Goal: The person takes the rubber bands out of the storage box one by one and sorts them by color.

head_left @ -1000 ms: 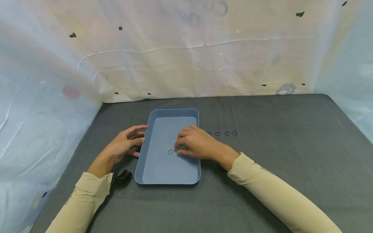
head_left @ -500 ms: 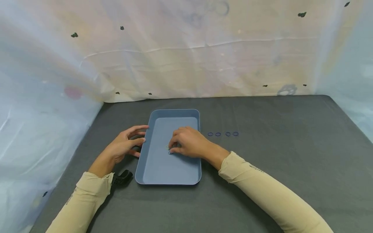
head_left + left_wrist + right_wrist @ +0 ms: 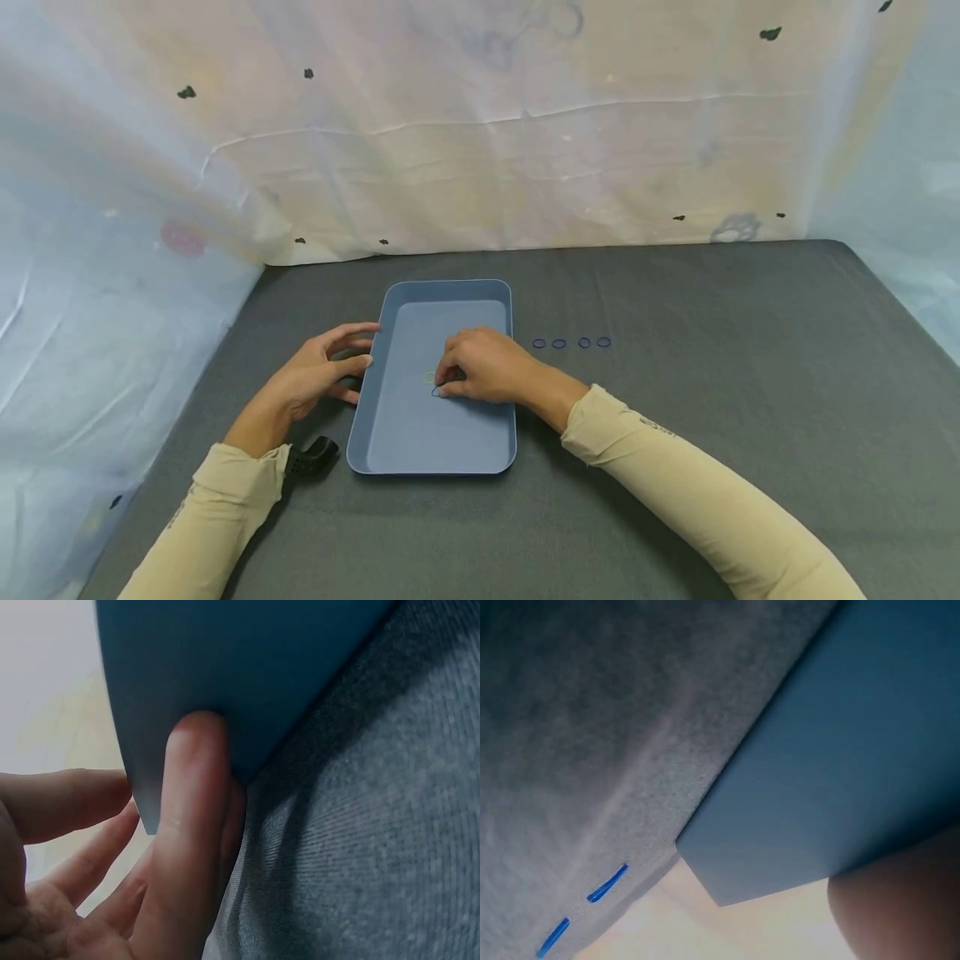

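Note:
A light blue tray [image 3: 427,446] lies on the grey cloth. My left hand [image 3: 311,375] rests its fingertips against the tray's left side; in the left wrist view a finger [image 3: 195,772] lies flat on the outer wall and another meets the rim. Over the middle of the tray my right hand [image 3: 487,367] pinches a thin blue ring, like a rubber band [image 3: 435,392], between thumb and forefinger, close to the tray floor. A yellow-green band [image 3: 429,377] lies just beyond those fingertips. The right wrist view misses the fingertips and shows only the tray's outer wall [image 3: 817,772].
Several dark blue bands [image 3: 558,343] lie in a row on the cloth right of the tray. A black curved object [image 3: 315,457] sits at the left wrist. A pale printed curtain [image 3: 480,167] hangs behind the table.
My right hand has moved left within the tray, onto the blue rubber band, and has stayed there over the last half second. The left hand keeps its place at the tray's side.

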`<state>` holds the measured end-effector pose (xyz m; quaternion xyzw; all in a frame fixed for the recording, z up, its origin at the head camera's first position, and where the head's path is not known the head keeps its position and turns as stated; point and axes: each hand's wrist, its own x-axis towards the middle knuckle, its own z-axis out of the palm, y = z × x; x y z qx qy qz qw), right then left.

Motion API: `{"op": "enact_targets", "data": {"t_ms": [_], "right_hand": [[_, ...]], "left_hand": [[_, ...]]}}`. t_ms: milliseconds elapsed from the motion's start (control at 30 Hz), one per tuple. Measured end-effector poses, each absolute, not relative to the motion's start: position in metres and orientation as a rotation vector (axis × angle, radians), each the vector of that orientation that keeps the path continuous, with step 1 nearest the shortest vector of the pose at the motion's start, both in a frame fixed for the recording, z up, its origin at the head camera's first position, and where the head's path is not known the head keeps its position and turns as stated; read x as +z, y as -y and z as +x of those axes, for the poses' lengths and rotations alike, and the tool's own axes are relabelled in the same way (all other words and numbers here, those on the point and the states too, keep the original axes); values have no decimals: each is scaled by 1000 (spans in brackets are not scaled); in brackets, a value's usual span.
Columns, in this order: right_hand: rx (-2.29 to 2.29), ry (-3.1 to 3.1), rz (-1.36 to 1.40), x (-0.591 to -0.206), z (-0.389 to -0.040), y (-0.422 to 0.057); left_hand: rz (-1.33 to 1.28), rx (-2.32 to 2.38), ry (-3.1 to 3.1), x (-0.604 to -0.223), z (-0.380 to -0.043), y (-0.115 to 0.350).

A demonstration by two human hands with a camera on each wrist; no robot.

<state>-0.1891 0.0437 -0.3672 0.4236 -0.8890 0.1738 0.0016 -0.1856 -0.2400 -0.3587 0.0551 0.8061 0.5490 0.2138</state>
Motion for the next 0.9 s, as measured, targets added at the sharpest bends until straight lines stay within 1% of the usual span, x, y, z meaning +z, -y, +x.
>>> {"op": "enact_targets", "data": {"t_ms": [900], "right_hand": [[595, 2747, 1323, -366, -188, -47]], "left_hand": [[135, 1527, -2223, -357, -187, 239]]}}
